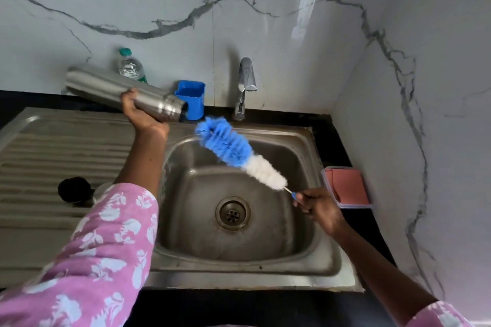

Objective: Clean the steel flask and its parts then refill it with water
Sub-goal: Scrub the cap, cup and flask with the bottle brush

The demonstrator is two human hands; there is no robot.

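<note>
Now the left hand [138,111] holds the cylindrical steel flask [121,93] from below, fingers curled around its body near the neck. The flask is tilted almost flat above the back edge of the ribbed steel draining board [53,146], and its open threaded mouth points to the right, towards the basin of the steel sink [313,241].

The right hand [317,210] pinches the thin blue handle of a long bottle brush with blue and white bristles [239,152]. The brush is raised over the basin — its blue tip is just beside the flask mouth, not inside it.

At the back edge of the sink stands a chrome tap [245,85], and a small blue plastic holder [191,98] is behind the flask mouth. A clear plastic water bottle with a green cap [128,65] stands against the marble wall behind the flask. A round black cap [74,190] lies on the draining board near the left sleeve — beside it something pale, partly hidden. On the black counter at the right edge of the sink sits a clear box with an orange-pink cloth [346,186].
</note>
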